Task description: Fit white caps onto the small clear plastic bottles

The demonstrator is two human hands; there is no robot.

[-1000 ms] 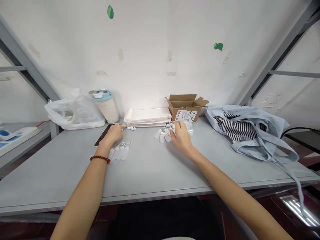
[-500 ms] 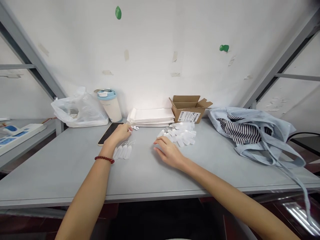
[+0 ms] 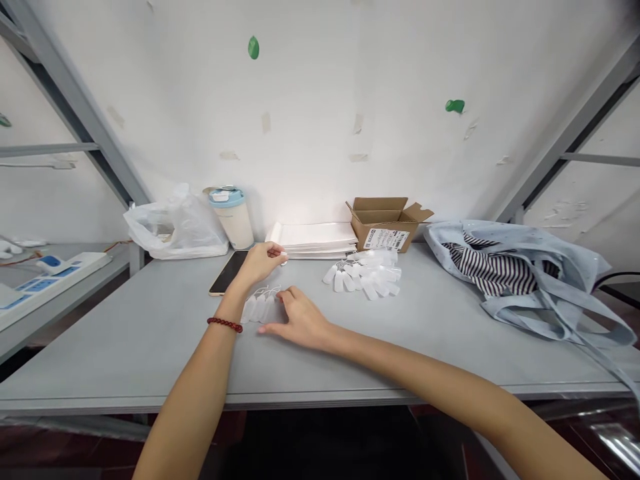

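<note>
My left hand (image 3: 263,262), a red beaded bracelet (image 3: 225,324) on its wrist, is above the table in front of the paper stack. Its fingers are curled together, and a small white piece (image 3: 285,259) shows at the fingertips. My right hand (image 3: 304,320) is low over the table, thumb and fingers apart. It holds nothing that I can see. Between its thumb and fingers is the right end of a neat row of several white plastic tags with strings (image 3: 256,309). A loose heap of similar white tags (image 3: 373,275) lies further right.
A phone (image 3: 229,272) lies left of my left hand. Along the wall stand a plastic bag (image 3: 183,223), a blue-lidded cup (image 3: 235,223), a stack of white paper (image 3: 317,239) and an open cardboard box (image 3: 383,227). A light blue cloth bag (image 3: 500,267) covers the table's right side.
My right hand has moved left from beside the tag heap to the row of tags. My left hand has closed at the small white pieces. The view has shifted slightly.
</note>
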